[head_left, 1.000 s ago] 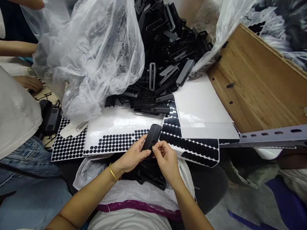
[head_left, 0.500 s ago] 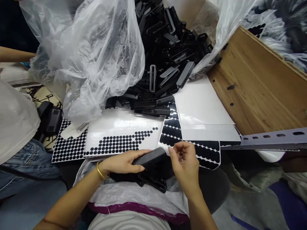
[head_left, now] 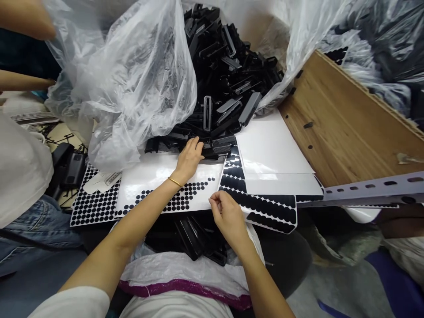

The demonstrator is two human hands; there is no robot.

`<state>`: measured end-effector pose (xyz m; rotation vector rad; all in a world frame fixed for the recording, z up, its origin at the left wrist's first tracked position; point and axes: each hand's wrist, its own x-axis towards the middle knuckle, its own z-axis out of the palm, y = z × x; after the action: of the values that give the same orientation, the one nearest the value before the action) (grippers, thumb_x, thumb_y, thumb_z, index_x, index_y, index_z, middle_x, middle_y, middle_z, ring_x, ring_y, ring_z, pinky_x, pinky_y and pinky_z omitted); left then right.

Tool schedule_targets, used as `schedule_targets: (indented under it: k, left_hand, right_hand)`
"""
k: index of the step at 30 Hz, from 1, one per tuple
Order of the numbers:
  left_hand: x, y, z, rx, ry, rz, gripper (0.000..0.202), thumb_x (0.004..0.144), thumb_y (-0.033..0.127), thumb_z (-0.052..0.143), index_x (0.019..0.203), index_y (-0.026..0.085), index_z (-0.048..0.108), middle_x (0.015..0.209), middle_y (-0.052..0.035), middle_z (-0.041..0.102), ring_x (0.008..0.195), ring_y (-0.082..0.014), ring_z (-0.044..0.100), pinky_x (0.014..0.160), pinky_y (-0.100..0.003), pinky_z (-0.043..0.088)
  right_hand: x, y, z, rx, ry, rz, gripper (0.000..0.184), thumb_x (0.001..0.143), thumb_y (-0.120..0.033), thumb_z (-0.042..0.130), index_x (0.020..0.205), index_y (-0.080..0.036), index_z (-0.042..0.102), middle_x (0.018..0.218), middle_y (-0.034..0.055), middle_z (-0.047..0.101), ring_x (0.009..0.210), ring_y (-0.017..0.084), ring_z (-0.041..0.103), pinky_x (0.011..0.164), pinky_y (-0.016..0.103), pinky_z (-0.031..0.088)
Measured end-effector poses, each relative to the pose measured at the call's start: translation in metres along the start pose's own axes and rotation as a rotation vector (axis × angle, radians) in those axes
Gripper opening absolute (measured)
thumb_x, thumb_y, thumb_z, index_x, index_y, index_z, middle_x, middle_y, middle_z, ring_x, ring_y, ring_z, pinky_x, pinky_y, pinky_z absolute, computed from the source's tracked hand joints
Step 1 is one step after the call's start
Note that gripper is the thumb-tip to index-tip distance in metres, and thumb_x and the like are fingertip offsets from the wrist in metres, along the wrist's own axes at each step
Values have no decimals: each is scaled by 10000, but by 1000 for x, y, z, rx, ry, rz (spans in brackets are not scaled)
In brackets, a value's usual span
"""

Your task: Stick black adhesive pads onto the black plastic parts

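Observation:
My left hand (head_left: 190, 158), with a gold bangle at the wrist, reaches over the white sheet to the near edge of a heap of black plastic parts (head_left: 228, 75). Its fingers are stretched out and touch the parts there. Low over the near edge of the sheets, my right hand (head_left: 229, 217) has thumb and index finger pinched together; whatever may be between them is too small to make out. Beside it lie a sheet of black round stickers (head_left: 271, 207) and a partly used white sticker sheet (head_left: 145, 174). More black parts (head_left: 190, 238) sit in the white bag (head_left: 179, 269) at my lap.
A clear plastic bag (head_left: 139, 75) bulges left of the heap. White sheets (head_left: 274, 150) lie beside a wooden panel (head_left: 347, 119) with a perforated metal rail (head_left: 371, 187). Another person's arm (head_left: 26, 81) is at the left edge, near a black device (head_left: 73, 170).
My left hand has let go of the textured black part and moved up to the heap. My right hand, still pinched, has shifted slightly left. Another arm has come in at upper left.

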<state>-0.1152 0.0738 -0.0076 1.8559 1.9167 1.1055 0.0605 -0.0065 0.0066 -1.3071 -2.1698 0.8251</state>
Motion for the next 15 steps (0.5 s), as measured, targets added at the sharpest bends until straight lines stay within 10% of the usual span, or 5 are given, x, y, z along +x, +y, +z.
schedule_targets:
  k: [10, 15]
  left_hand:
    - [-38, 0, -36, -158, 58, 14, 86, 801, 144, 531, 811, 180, 608, 1199, -106, 596, 1208, -250, 463, 1058, -461, 311]
    - [-79, 21, -44, -775, 44, -423, 232, 822, 337, 550, 1009, 201, 573, 1146, -82, 617, 1049, -242, 582, 866, -385, 476]
  right_hand:
    - [25, -9, 40, -213, -135, -35, 69, 817, -140, 500, 816, -207, 517, 845, 77, 613, 790, 220, 569, 640, 313, 412]
    - [17, -9, 27, 84, -64, 0, 99, 823, -176, 481, 734, -218, 474, 732, 19, 564, 679, 168, 539, 623, 288, 409]
